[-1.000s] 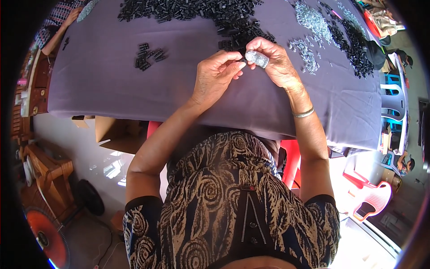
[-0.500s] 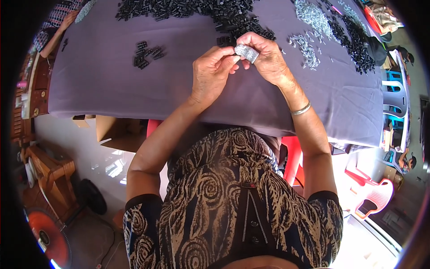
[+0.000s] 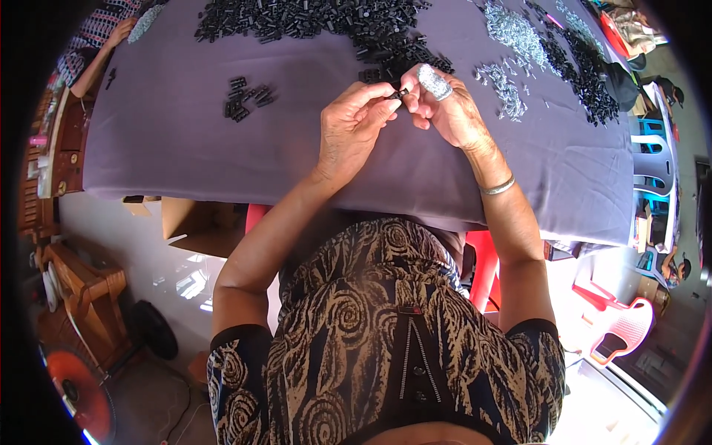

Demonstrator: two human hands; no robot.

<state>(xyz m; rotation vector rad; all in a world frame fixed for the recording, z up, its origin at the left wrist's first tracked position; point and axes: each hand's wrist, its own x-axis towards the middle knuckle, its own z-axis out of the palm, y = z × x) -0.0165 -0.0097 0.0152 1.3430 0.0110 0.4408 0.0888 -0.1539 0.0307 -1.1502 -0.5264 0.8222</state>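
Between the fingertips of my left hand (image 3: 356, 126) is a small black plastic part (image 3: 401, 94), pinched by thumb and index finger. My right hand (image 3: 452, 107) meets it from the other side, its fingertips at the part's right end. A silvery wrap (image 3: 434, 83) covers one digit of the right hand. Just beyond my fingers lies a big spread of loose black parts (image 3: 297, 18). Left of my left hand sits a small group of black parts (image 3: 239, 100). Small silver screw-like pieces (image 3: 512, 33) lie to the right of my right hand.
Grey-purple cloth covers the table (image 3: 185, 141). More black pieces (image 3: 593, 89) lie at its right side. Another person's hand (image 3: 121, 31) rests at the far left. A cardboard box (image 3: 200, 222) is under the near edge; a red chair (image 3: 623, 326) and a fan (image 3: 78, 393) stand on the floor.
The wrapped digit of my right hand has lifted and swung right, away from the left fingertips. The small black part now shows between the hands.
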